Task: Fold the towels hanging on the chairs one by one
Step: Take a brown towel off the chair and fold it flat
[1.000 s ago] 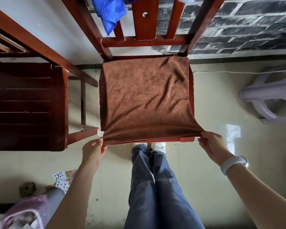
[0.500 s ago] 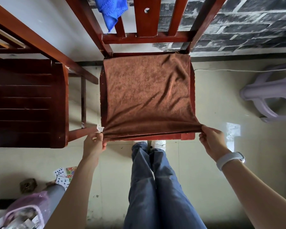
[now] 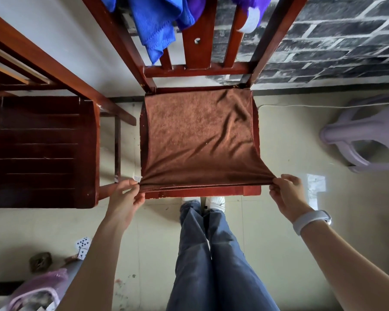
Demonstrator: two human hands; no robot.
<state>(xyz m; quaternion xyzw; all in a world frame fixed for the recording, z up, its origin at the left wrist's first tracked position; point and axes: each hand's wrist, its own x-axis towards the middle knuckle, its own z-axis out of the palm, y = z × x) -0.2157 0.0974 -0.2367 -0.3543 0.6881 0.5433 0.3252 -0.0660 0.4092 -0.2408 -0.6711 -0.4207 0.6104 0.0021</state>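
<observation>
The brown towel point(image 3: 199, 140) lies spread over the seat of the chair point(image 3: 202, 194), covering it almost edge to edge. Your left hand point(image 3: 126, 196) pinches its near left corner, and your right hand point(image 3: 286, 194) pinches the near right corner, both just past the front edge of the chair. The near edge already looks doubled, so you seem to be part-way through a fold.

Keep both corners level and the edge taut between them, then carry it straight toward the chair's back so it meets the far edge squarely. Smooth out the creases running across the right half of the seat before you press the fold down.

A blue towel point(image 3: 155, 25) and a purple one point(image 3: 252, 10) hang on the chair's back, waiting their turn; lift low enough not to snag them. A darker chair point(image 3: 41, 151) stands just left, a pale plastic stool point(image 3: 366, 135) well to the right, and playing cards point(image 3: 83, 244) lie on the floor nearer you than the chair.
</observation>
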